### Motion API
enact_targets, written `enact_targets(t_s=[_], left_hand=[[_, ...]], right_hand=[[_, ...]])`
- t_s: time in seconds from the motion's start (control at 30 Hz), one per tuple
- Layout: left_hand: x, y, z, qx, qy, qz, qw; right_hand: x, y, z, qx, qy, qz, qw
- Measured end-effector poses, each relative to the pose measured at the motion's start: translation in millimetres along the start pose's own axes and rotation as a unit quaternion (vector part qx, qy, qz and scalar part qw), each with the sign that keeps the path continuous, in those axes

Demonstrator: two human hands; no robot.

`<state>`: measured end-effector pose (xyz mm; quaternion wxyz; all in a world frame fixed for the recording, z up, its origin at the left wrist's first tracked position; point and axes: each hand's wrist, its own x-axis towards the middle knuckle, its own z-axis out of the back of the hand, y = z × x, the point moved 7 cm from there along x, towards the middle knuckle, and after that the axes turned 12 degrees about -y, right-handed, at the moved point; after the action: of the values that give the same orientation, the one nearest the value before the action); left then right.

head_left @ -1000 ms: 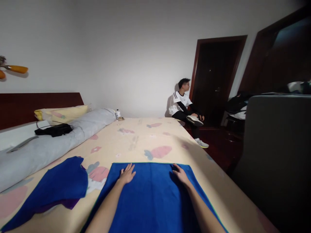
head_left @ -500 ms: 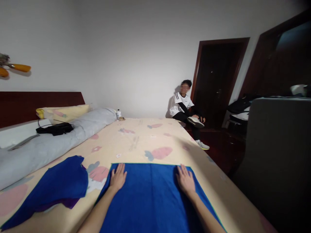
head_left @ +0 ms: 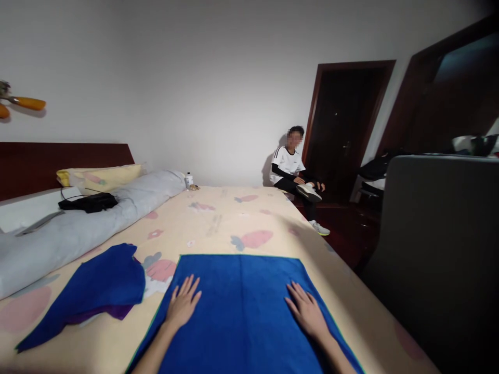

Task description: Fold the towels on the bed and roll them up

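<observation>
A blue cloth (head_left: 241, 311) with a green edge lies spread out on the bed, a crease running down its middle. My left hand (head_left: 184, 301) is near the cloth's left edge, palm down with fingers spread. On the right side, my right hand (head_left: 307, 309) rests over the cloth in the same way, fingers apart. Neither hand grips anything. To the left of the cloth lies a crumpled pile of blue fabric (head_left: 101, 280), with some purple showing beneath it. The near end of the spread cloth runs out of view.
The bed sheet (head_left: 218, 228) has a carrot print. A grey rolled quilt (head_left: 128, 208) with a black item (head_left: 89, 202) on it lines the left. A white bottle (head_left: 189, 181) stands at the far end. A person (head_left: 290, 166) sits beyond; a dark chair back (head_left: 436, 249) is at right.
Both hands have slid from the cloth's far corners back toward me, staying flat with fingers spread. The view has shifted slightly. The seated person's arms have moved a little.
</observation>
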<state>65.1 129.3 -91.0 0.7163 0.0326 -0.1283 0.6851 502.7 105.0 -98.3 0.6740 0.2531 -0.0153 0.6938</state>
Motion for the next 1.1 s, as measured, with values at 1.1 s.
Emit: enact_targets(t_s=[1.1], left_hand=[[-63.8,84.8,19.6,0.033,-0.001,0.101,0.994]], right_hand=[[48.3,-64.9,20.8,-0.029,-0.023,-0.225,0.974]])
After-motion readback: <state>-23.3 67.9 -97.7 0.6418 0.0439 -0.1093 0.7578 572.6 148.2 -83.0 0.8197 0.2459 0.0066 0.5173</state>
